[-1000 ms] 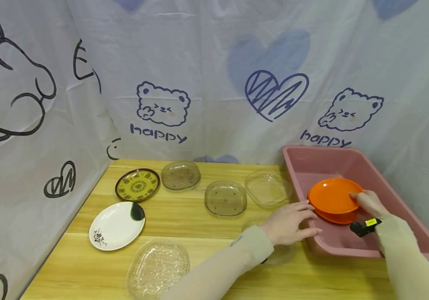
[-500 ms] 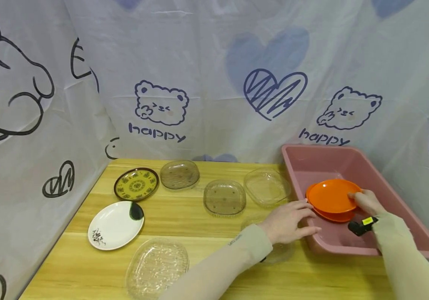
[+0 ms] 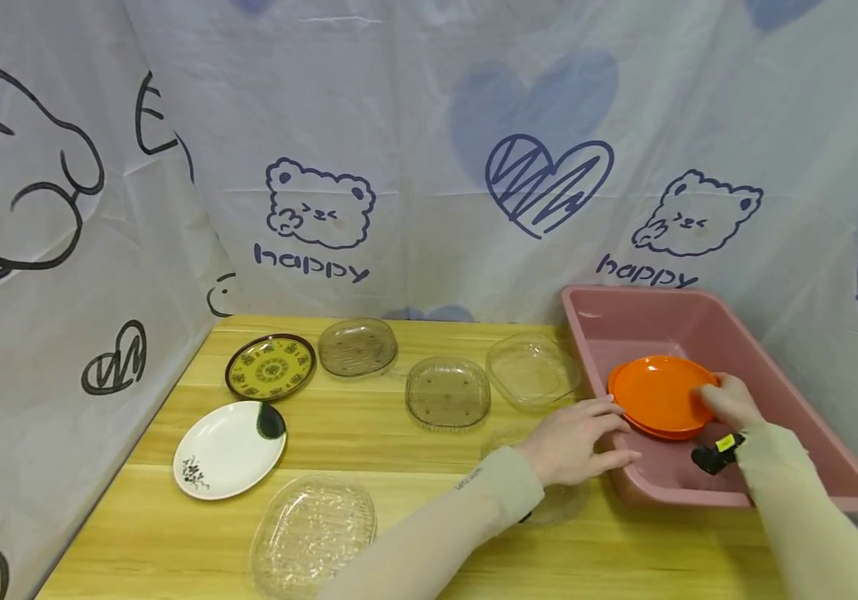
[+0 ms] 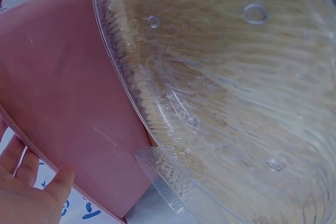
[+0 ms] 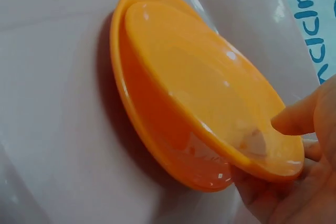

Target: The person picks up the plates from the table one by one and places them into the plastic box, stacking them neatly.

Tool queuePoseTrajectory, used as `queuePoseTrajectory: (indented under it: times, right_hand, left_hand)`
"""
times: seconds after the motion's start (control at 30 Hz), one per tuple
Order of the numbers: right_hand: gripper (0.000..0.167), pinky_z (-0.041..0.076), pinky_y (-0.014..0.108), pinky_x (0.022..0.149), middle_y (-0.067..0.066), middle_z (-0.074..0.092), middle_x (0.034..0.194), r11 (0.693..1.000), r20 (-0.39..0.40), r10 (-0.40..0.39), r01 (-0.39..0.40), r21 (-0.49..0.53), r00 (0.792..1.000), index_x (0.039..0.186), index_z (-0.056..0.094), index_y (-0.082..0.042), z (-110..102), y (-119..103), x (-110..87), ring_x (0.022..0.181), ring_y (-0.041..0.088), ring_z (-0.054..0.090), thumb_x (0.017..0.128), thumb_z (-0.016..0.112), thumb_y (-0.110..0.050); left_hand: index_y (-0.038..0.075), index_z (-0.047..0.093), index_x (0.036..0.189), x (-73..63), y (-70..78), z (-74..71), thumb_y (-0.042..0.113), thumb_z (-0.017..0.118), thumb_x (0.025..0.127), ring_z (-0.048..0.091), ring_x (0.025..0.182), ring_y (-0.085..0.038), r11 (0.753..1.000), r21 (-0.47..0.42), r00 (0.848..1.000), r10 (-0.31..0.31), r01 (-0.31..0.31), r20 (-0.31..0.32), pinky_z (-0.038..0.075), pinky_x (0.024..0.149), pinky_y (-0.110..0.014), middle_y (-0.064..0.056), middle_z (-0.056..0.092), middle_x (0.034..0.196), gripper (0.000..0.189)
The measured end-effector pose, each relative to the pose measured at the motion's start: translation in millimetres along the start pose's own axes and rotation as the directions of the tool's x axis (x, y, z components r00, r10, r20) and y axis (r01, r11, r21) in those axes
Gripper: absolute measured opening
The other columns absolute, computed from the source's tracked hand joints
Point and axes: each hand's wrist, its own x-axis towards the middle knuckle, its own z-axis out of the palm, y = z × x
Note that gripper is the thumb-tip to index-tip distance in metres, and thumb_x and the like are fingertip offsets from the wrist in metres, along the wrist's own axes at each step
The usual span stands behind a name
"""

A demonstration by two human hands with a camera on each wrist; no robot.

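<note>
Inside the pink plastic basin [image 3: 601, 333], my right hand [image 3: 730, 402] pinches an orange plate [image 3: 657, 390] by its right edge, thumb on top and fingers beneath. In the right wrist view that plate tilts over a second orange plate [image 5: 168, 156], which lies on the basin floor; their far edges overlap and the near side is raised. My left hand [image 3: 574, 440] rests on the basin's left rim with fingers relaxed. Below the left wrist, a clear plastic tray [image 3: 559, 504] lies on the table, partly hidden by the hand and sleeve.
Left on the wooden table [image 3: 368, 450] are a yellow patterned plate [image 3: 271, 367] and a white plate [image 3: 226, 454]. Clear ribbed trays lie around: one in front [image 3: 316, 533], smoky ones behind [image 3: 357, 346] and mid-table [image 3: 447, 392], another [image 3: 534, 371] beside the basin. A printed cloth hangs behind.
My right hand has lowered the upper orange plate closer onto the lower one, so less of the lower plate shows. The left hand has stayed on the rim.
</note>
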Motion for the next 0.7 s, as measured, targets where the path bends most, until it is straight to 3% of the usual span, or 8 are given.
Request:
queuePoseTrajectory:
  times: [0.1, 0.2, 0.3, 0.43, 0.53, 0.7]
  right_hand:
    - [0.057, 0.052, 0.028, 0.074, 0.044, 0.050, 0.119, 0.998, -0.039, -0.006, 0.003, -0.066, 0.999, 0.134, 0.034, 0.030, 0.9, 2.9, 0.6, 0.092, 0.037, 0.058, 0.095, 0.041, -0.011]
    - [0.059, 0.054, 0.042, 0.085, 0.044, 0.048, 0.122, 0.995, -0.047, 0.018, -0.022, -0.096, 0.999, 0.135, 0.035, 0.029, 1.0, 4.4, 2.0, 0.100, 0.046, 0.053, 0.091, 0.041, -0.010]
    - [0.061, 0.053, 0.051, 0.091, 0.046, 0.046, 0.125, 0.994, -0.038, 0.029, -0.033, -0.104, 0.999, 0.135, 0.033, 0.030, 0.7, 4.1, 3.4, 0.102, 0.049, 0.052, 0.089, 0.042, -0.009]
    - [0.063, 0.054, 0.049, 0.088, 0.046, 0.047, 0.126, 0.991, -0.035, 0.028, -0.032, -0.128, 0.999, 0.135, 0.033, 0.031, 0.8, 4.0, 5.3, 0.101, 0.048, 0.054, 0.087, 0.044, -0.008]
    - [0.064, 0.054, 0.054, 0.091, 0.047, 0.046, 0.128, 0.989, -0.036, 0.024, -0.029, -0.146, 0.999, 0.135, 0.033, 0.031, 1.0, 3.8, 5.5, 0.103, 0.049, 0.054, 0.086, 0.045, -0.008]
    - [0.066, 0.044, 0.066, 0.105, 0.049, 0.039, 0.135, 0.986, -0.023, 0.038, -0.041, -0.159, 0.999, 0.137, 0.030, 0.030, 0.3, 0.3, 2.3, 0.113, 0.056, 0.048, 0.086, 0.043, -0.010]
  left_hand:
    - [0.029, 0.062, 0.134, -0.3, 0.1, -0.5, 0.062, 0.044, 0.101, 0.040, 0.148, -0.008, 1.000, -0.003, 1.000, -0.002, 0.002, 0.001, 0.028, 0.123, -0.018, 0.012, 0.051, 0.150, 0.050]
    - [0.028, 0.062, 0.134, -0.5, 0.2, -1.0, 0.061, 0.044, 0.101, 0.040, 0.148, -0.008, 1.000, -0.008, 1.000, -0.004, 0.004, 0.004, 0.029, 0.124, -0.018, 0.012, 0.051, 0.150, 0.050]
    - [0.028, 0.062, 0.134, -0.5, 0.3, -1.3, 0.062, 0.044, 0.101, 0.040, 0.148, -0.007, 1.000, -0.012, 1.000, -0.006, 0.006, 0.007, 0.029, 0.124, -0.018, 0.012, 0.051, 0.150, 0.050]
    - [0.028, 0.062, 0.134, -0.3, 0.3, -1.7, 0.061, 0.044, 0.101, 0.040, 0.147, -0.007, 1.000, -0.014, 1.000, -0.006, 0.006, 0.004, 0.029, 0.123, -0.019, 0.011, 0.051, 0.151, 0.050]
    - [0.027, 0.062, 0.134, -0.1, 0.4, -1.9, 0.061, 0.045, 0.101, 0.040, 0.147, -0.008, 1.000, -0.016, 1.000, -0.003, 0.003, -0.002, 0.029, 0.123, -0.019, 0.011, 0.051, 0.150, 0.050]
    - [0.027, 0.062, 0.133, 0.1, 0.4, -2.0, 0.060, 0.045, 0.101, 0.040, 0.148, -0.008, 1.000, -0.010, 1.000, 0.005, -0.005, -0.011, 0.029, 0.123, -0.019, 0.011, 0.052, 0.149, 0.049]
